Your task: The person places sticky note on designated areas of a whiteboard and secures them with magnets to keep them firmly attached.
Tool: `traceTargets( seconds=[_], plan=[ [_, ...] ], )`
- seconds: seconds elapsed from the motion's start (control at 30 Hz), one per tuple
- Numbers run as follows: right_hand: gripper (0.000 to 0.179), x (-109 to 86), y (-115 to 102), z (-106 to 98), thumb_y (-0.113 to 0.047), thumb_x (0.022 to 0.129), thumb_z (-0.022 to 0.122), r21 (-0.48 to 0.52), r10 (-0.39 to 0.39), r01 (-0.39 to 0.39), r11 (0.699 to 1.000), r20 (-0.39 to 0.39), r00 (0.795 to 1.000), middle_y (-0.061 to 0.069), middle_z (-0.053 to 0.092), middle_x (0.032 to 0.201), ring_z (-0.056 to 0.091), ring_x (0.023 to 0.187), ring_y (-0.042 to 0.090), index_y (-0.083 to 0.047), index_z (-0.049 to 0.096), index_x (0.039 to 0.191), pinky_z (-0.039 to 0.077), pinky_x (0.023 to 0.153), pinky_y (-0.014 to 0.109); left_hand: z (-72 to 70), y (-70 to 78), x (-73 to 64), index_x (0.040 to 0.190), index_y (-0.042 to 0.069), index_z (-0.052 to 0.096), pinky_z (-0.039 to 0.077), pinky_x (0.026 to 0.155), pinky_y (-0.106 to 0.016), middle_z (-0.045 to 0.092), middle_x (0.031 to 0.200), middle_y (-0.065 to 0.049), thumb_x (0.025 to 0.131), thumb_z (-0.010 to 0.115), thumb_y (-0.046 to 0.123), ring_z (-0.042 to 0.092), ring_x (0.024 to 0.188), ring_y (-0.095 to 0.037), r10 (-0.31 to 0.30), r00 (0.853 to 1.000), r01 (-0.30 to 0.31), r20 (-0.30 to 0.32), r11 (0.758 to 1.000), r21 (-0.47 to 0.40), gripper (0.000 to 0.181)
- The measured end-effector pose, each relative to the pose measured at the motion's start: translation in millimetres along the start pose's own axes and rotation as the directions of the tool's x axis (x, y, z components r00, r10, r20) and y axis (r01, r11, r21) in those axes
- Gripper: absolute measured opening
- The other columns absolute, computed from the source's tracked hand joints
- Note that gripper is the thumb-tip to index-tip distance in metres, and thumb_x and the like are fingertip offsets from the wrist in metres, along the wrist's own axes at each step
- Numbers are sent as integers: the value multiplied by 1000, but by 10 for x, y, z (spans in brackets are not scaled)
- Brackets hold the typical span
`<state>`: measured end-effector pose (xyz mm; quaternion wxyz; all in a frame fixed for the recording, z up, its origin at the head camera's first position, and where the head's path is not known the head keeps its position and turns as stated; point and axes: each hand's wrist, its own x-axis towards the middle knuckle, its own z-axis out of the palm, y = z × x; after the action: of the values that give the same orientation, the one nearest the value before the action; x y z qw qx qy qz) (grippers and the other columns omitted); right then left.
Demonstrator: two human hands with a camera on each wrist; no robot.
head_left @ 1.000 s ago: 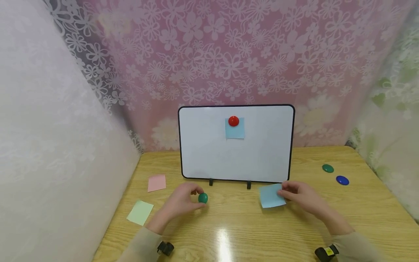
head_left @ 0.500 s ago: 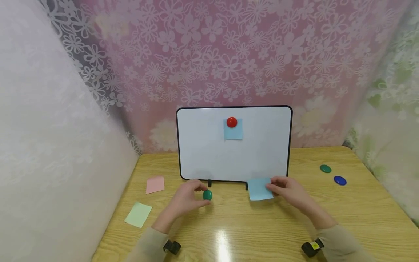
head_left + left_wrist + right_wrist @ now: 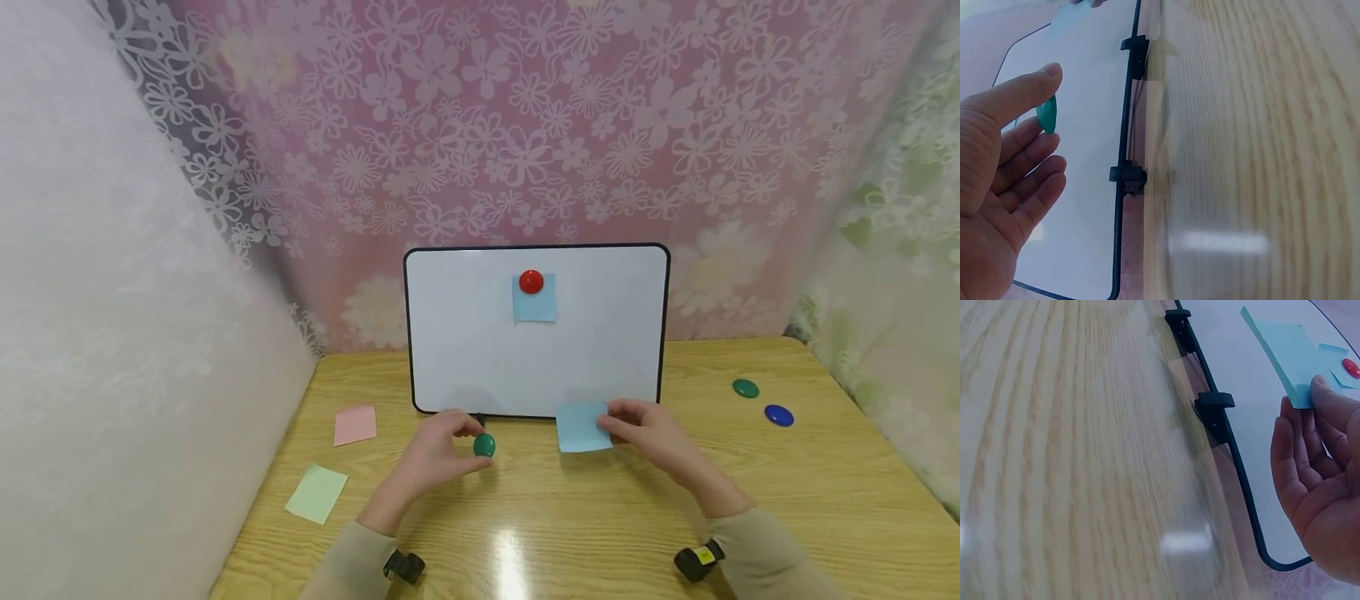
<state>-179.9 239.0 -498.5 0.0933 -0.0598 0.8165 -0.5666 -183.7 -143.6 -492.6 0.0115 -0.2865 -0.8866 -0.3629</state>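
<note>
In the head view my left hand (image 3: 438,454) pinches a round green magnet (image 3: 484,445) between thumb and fingers, in front of the whiteboard's lower edge. The left wrist view shows the same magnet (image 3: 1047,115) edge-on under the thumb. My right hand (image 3: 656,433) pinches a blue sticky note (image 3: 582,427) by its right side, and the note overlaps the board's bottom frame as seen from the head. Up on the whiteboard (image 3: 465,333), a red magnet (image 3: 531,282) lies over another blue sticky note (image 3: 536,308).
Pink (image 3: 355,425) and pale green (image 3: 317,493) sticky notes lie on the table (image 3: 525,517) at the left. Another green magnet (image 3: 746,388) and a blue magnet (image 3: 779,415) lie at the right. Black clip feet (image 3: 1135,53) support the board.
My right hand has carried the blue sticky note leftward and slightly up, toward the board's lower middle. My left hand, with the green magnet, has shifted a little to the right.
</note>
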Motion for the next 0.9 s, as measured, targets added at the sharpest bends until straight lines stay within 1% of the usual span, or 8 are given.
traceTargets(
  seconds=[0.13, 0.3, 0.43, 0.53, 0.63, 0.8, 0.9],
  plan=[
    [41, 35, -20, 38, -34, 105, 73, 26, 5, -5, 1000, 6, 1000, 11, 70, 115, 71, 105, 22, 2, 66, 124, 59, 95, 41, 21, -8, 11, 110, 19, 75, 59, 92, -49, 70, 106, 9, 85, 95, 24, 69, 105, -29, -1, 1000, 1, -3, 1000, 1, 32],
    [42, 106, -46, 104, -32, 105, 73, 102, 34, -31, 994, -23, 999, 12, 71, 115, 72, 104, 20, 4, 66, 125, 60, 96, 41, 52, 8, 24, 111, 20, 76, 59, 92, -48, 70, 106, 9, 86, 94, 29, 69, 104, -28, -11, 1000, 11, -10, 1000, -5, 32],
    [44, 185, -51, 180, -30, 105, 73, 131, 17, -9, 991, -53, 998, 16, 74, 120, 72, 103, 16, 8, 65, 126, 61, 93, 37, 90, 7, 29, 110, 18, 76, 59, 92, -48, 70, 105, 8, 85, 95, 27, 69, 105, -29, -5, 1000, 5, -26, 1000, -22, 33],
    [45, 226, -58, 229, -28, 106, 72, 144, 4, 6, 990, -74, 997, 18, 74, 123, 72, 101, 14, 10, 64, 129, 61, 92, 36, 118, 7, 30, 111, 17, 76, 59, 92, -49, 71, 106, 7, 85, 95, 26, 70, 105, -31, -3, 999, 1, -41, 999, -47, 33],
    [44, 247, -77, 263, -26, 106, 72, 175, 8, 10, 985, -98, 995, 16, 74, 121, 73, 99, 13, 10, 63, 130, 61, 92, 36, 143, 4, 35, 111, 18, 76, 59, 92, -50, 71, 107, 7, 85, 95, 27, 70, 106, -30, -10, 998, 6, -56, 998, -70, 34],
    [43, 291, -126, 289, -25, 106, 72, 201, -3, 30, 979, -133, 991, 11, 75, 115, 72, 98, 11, 10, 63, 130, 61, 91, 32, 136, 36, 69, 111, 20, 76, 58, 93, -48, 71, 108, 10, 85, 95, 28, 69, 106, -26, -27, 997, 20, -74, 996, -91, 33],
    [46, 327, -164, 298, -27, 106, 72, 201, -7, 34, 979, -131, 991, 11, 74, 119, 72, 99, 11, 10, 62, 133, 60, 91, 30, 125, 43, 113, 110, 19, 76, 58, 92, -48, 71, 107, 8, 85, 95, 28, 70, 104, -27, -16, 997, 9, -81, 996, -86, 33]
  ],
)
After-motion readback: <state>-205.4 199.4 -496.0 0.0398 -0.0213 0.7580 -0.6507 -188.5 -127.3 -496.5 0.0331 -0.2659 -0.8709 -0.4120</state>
